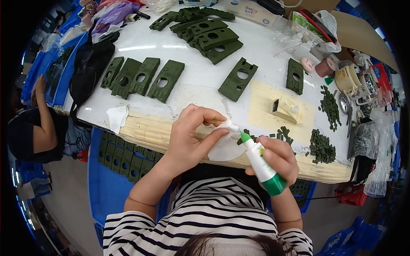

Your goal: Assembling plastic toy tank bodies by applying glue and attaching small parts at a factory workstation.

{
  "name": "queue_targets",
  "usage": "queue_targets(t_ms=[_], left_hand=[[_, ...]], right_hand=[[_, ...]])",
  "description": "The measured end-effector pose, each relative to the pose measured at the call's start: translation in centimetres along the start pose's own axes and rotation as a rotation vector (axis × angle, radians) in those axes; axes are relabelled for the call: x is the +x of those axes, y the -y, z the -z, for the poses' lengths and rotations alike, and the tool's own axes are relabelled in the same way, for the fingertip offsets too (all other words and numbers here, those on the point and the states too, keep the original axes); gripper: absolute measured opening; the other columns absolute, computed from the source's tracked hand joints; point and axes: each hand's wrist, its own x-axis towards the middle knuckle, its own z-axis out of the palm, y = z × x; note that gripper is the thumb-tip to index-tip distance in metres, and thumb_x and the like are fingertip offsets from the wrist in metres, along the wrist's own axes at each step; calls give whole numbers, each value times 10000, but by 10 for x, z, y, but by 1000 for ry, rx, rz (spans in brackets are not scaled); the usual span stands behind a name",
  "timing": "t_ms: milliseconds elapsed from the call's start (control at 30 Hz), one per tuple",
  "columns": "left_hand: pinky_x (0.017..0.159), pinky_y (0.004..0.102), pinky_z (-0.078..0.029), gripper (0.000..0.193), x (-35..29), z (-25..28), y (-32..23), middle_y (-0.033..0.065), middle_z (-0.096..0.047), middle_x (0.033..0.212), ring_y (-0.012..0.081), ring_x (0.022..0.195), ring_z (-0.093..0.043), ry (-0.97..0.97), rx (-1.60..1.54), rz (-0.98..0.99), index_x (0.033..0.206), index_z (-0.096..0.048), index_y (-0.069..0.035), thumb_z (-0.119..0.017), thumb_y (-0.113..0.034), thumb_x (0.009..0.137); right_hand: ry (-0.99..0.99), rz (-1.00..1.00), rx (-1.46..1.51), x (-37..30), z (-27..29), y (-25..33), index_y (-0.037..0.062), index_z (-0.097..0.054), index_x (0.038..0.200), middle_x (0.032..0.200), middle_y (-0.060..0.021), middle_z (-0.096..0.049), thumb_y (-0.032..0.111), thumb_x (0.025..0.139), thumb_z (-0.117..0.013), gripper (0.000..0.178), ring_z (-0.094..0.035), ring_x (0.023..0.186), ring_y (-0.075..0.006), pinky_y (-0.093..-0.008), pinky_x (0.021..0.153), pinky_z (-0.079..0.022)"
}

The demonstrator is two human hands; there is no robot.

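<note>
My right hand [279,160] grips a white glue bottle [260,160] with a green nozzle and a green base, tilted so the tip points up and left. Between the thumb and fingers of my left hand [194,132] is a crumpled white tissue [231,126], close beside the nozzle tip; whether they touch I cannot tell. Beneath my hands, a whitish sheet [224,149] lies at the table's front edge. Small dark green pieces [284,134] lie just beyond the bottle. Past my hands rests a dark green tank-hull-like plastic part [238,79] with a round hole.
More green hull parts stand in a row [166,81] at left and in a pile [209,36] at the back. Right are heaps of small green pieces [322,146], a cream block [286,111], scissors [349,115] and a mug [347,80]. A blue bin [96,187] sits below; another person [42,128] is at left.
</note>
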Motion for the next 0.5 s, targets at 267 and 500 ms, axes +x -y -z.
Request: queue_targets(t_ms=[267,500], left_hand=[[727,320,-402,130,-2,-7,-9,51,-663,877,221,761,-524,56,377,-321,803,-673,-59,-765,-103,724],[710,330,-416,208,6,21,-3,67,-627,893,239,819,-553,-40,397,-261,811,-630,-46,-789,-124,701]], right_hand=[[-475,-957,923,-3,14,9,-31,-508,1165,996,-138,-648,333,990,-478,405,-663,807,-232,-359,719,-567],[-521,-941,994,-5,33,1,-5,-515,1154,961,-133,-653,367,1002,-438,409,-655,792,-208,-372,694,-561]])
